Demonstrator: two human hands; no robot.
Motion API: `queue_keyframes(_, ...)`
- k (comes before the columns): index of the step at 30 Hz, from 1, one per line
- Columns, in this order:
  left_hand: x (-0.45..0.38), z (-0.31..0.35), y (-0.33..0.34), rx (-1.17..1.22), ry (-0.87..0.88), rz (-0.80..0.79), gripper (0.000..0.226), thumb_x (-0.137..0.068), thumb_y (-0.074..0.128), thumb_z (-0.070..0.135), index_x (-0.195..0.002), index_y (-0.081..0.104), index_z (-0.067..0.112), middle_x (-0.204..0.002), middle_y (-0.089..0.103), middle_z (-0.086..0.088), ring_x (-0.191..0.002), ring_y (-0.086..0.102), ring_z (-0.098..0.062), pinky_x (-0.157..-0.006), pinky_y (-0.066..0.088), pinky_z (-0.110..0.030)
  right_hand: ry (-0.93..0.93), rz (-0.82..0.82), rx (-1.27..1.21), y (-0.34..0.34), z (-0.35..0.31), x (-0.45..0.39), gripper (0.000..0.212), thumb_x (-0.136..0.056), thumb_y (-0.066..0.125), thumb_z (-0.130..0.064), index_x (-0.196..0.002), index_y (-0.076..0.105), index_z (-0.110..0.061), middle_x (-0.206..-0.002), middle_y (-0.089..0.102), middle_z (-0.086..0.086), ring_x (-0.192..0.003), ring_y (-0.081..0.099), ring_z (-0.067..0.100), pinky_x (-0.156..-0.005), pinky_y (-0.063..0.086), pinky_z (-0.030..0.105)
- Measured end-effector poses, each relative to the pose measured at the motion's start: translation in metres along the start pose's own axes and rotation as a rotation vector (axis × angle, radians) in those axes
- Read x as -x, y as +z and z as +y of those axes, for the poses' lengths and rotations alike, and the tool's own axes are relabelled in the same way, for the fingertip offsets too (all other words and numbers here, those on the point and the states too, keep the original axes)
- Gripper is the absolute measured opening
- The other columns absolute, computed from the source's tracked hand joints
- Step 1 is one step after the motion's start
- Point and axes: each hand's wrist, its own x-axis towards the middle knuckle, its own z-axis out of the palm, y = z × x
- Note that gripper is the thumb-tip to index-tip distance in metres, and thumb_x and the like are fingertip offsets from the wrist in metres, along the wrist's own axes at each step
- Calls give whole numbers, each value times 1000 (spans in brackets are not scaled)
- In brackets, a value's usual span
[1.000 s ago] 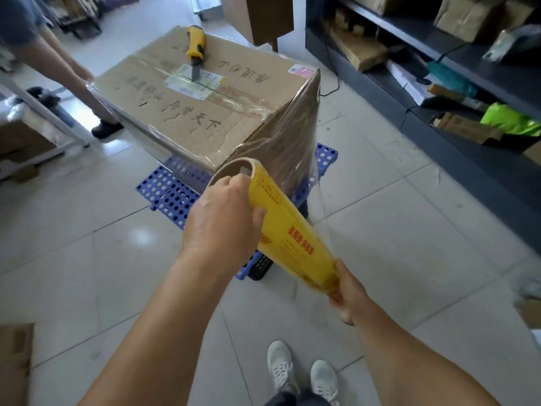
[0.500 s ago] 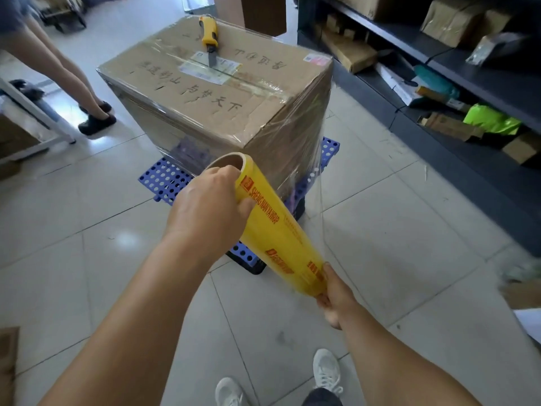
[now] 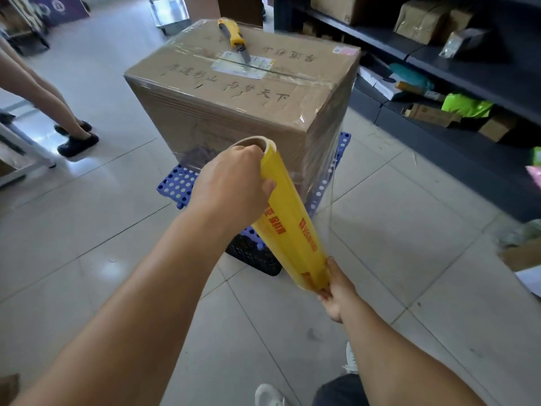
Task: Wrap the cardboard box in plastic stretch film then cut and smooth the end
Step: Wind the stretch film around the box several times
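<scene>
Left hand (image 3: 234,183): my fingers are curled round the upper end of the film roll (image 3: 289,227).
Right hand (image 3: 336,291): I pinch the roll's lower end.
Stretch film (image 3: 328,183): a clear sheet runs from the roll to the box's near right corner.
Cardboard box (image 3: 234,109): stands on the blue perforated pallet (image 3: 175,186) on the floor, sides filmed.
Knife (image 3: 234,39): lies on the box's top, near the far edge.

Bare forearms, dark trousers (image 3: 342,391), and white sneakers (image 3: 268,395).
</scene>
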Motion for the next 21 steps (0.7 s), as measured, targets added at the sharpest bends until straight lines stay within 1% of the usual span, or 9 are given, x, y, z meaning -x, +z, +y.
queue_keyframes(2, 1, -12, -2, 4, 31, -1, 24, -86, 60, 32, -97, 56, 12, -86, 47, -1, -76, 45, -22, -64, 40, -34, -6, 2, -12, 10, 8, 1, 64, -90, 48, -58, -142, 42, -22, -137, 54, 6, -115, 56, 24, -67, 44, 26)
queue_keyframes(3, 0, -18, -2, 9, 44, -3, 23, -86, 60, 32, -96, 56, 12, -86, 48, -1, -76, 46, -22, -65, 41, -35, -10, -2, -19, 15, 12, 1, 63, -91, 47, -58, -142, 42, -21, -137, 54, 6, -114, 57, 23, -69, 44, 26)
queue_keyframes(5, -2, -29, -1, 11, 69, -4, 22, -85, 61, 33, -93, 56, 13, -85, 49, -2, -76, 46, -23, -65, 42, -35, -17, -3, -38, 24, 19, 0, 63, -92, 47, -57, -142, 42, -20, -138, 54, 6, -112, 56, 22, -77, 42, 26)
queue_keyframes(8, -8, -46, -1, 16, 96, 2, 23, -85, 60, 34, -95, 58, 13, -83, 50, -1, -76, 47, -23, -65, 42, -35, -20, 8, -83, 38, 22, -1, 64, -92, 48, -54, -144, 38, -18, -143, 48, 8, -122, 52, 25, -91, 40, 28)
queue_keyframes(10, -14, -58, 0, 27, 112, 5, 22, -85, 60, 33, -93, 58, 14, -81, 50, 0, -74, 49, -22, -63, 40, -33, -23, 17, -103, 49, 23, -3, 64, -92, 50, -52, -145, 37, -18, -144, 47, 9, -124, 51, 25, -95, 40, 30)
queue_keyframes(13, -27, -76, 1, 19, 134, -7, 19, -83, 61, 34, -84, 55, 16, -78, 51, 1, -71, 50, -22, -61, 40, -33, -22, 23, -130, 70, 26, -11, 61, -91, 51, -52, -143, 40, -21, -141, 49, 7, -115, 54, 23, -90, 41, 28)
queue_keyframes(15, -38, -87, 1, 19, 156, -17, 19, -82, 62, 34, -80, 54, 17, -76, 51, 1, -70, 51, -23, -61, 42, -34, -11, 20, -170, 86, 28, -14, 60, -92, 52, -51, -142, 40, -22, -143, 49, 5, -122, 52, 23, -91, 39, 27)
queue_keyframes(17, -50, -97, 0, 28, 184, -24, 18, -82, 62, 33, -83, 59, 16, -77, 53, 1, -70, 52, -23, -62, 43, -35, -4, 12, -206, 102, 29, -18, 61, -92, 51, -51, -144, 38, -21, -143, 47, 5, -125, 50, 23, -92, 38, 27)
queue_keyframes(21, -73, -113, -6, 32, 243, -33, 19, -82, 62, 34, -88, 62, 16, -79, 55, 2, -70, 52, -21, -60, 41, -33, -10, 9, -282, 132, 29, -19, 54, -93, 51, -48, -141, 37, -27, -141, 49, 7, -115, 52, 24, -89, 40, 28)
